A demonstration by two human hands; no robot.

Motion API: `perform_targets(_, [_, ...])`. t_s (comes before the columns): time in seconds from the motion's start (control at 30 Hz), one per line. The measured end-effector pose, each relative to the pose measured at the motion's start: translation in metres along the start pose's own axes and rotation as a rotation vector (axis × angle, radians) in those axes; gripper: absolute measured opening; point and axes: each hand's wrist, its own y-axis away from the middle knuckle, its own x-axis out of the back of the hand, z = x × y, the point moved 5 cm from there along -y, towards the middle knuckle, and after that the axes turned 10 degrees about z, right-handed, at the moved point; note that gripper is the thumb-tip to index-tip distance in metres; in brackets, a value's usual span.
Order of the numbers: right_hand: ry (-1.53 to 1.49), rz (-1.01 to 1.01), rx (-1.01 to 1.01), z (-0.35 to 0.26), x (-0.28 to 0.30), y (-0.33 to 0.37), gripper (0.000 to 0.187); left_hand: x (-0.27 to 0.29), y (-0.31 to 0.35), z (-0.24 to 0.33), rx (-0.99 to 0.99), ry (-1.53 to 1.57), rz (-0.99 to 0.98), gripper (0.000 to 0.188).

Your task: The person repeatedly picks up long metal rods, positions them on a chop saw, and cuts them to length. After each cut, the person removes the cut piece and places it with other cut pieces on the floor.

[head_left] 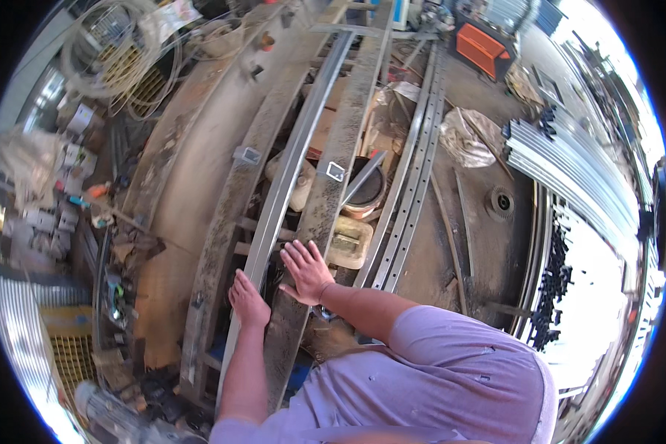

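A long grey metal profile (292, 155) runs lengthwise between two dirty steel beams. My left hand (250, 302) lies over its near part, the fingers close together and bent over its left edge. To the right, my right hand (308, 275) is open with its fingers spread, the palm toward the top of the right beam (346, 122); nothing is in its grasp. A short square tube piece (335, 172) sits on that beam farther up. Another small square tube piece (249, 155) rests by the left beam (231, 203).
Right of the beams lie perforated metal rails (414, 200), a plastic canister (350, 243) and a round bucket (370, 194). Bundled silver profiles (577, 166) and a round metal part (501, 202) are farther right. Coiled hose (118, 59) and small boxes fill the left.
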Motion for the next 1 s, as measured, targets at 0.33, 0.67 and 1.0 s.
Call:
perform_targets(0.33, [0.212, -0.100, -0.032, -0.004, -0.013, -0.009, 0.100, 0.123, 0.126, -0.056, 0.214, 0.564, 0.289, 0.092])
perform_targets(0.67, [0.062, -0.396, 0.771, -0.252, -0.068, 0.036, 0.097, 0.095, 0.537, -0.092, 1.031, 0.407, 0.257, 0.033])
perform_targets(1.0, [0.137, -0.466, 0.894, -0.274, -0.107, 0.021, 0.043, 0.144, 0.698, -0.106, 1.122, -0.039, 0.454, 0.012])
